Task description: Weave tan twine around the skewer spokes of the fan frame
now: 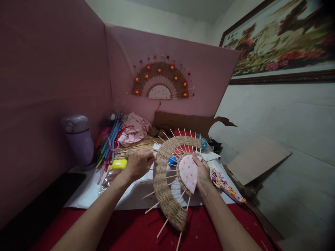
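A half-ring fan of woven twine (162, 174) stands tilted in front of me, its thin wooden sticks (151, 208) poking out past the rim. At its centre is a pink spotted fabric half-circle (187, 171), edged with twine. My right hand (203, 171) grips this centre piece from the right, thumb on the fabric. My left hand (140, 163) is closed, fingertips pinched together at the woven band's outer left edge. Whatever lies in that pinch is hidden.
A finished-looking fan with red flowers (159, 70) hangs on the pink board (204, 69). To the left stand a purple bottle (79, 139), pipe cleaners (112, 134) and a yellow clay pack (118, 164). A flower-patterned glue gun (227, 186) lies right, on white paper over red cloth (209, 226).
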Demonstrator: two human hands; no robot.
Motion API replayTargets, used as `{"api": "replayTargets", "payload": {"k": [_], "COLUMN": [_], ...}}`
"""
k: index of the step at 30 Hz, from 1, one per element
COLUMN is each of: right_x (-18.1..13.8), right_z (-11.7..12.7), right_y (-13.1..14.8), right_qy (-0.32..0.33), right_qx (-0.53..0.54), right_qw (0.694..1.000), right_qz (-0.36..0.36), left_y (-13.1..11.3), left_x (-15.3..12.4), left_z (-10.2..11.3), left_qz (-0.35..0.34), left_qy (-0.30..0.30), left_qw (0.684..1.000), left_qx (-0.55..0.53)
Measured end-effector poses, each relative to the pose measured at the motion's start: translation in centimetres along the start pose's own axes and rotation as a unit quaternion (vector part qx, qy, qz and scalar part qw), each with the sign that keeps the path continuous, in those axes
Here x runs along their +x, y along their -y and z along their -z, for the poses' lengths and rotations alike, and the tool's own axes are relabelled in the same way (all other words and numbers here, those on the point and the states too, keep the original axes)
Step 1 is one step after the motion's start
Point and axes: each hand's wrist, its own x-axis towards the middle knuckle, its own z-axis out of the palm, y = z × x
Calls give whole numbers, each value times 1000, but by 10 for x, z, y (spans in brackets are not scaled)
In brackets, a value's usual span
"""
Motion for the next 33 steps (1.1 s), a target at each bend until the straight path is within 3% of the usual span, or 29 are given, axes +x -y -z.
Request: {"api": "replayTargets", "payload": {"k": [28, 33], "right_x": [-2, -1], "right_z": [-1, -1], "right_y": [5, 5], "right_qy": [-18, -31], "right_qx": [13, 31], "right_qw": [1000, 999], "right_qz": [1, 12], "left_y": [4, 6], "left_x": [0, 1], "left_z": [1, 0], "left_qz": [25, 45], "left_qy": [-30, -33], "left_qw": [999, 998], "left_qx": [8, -38]}}
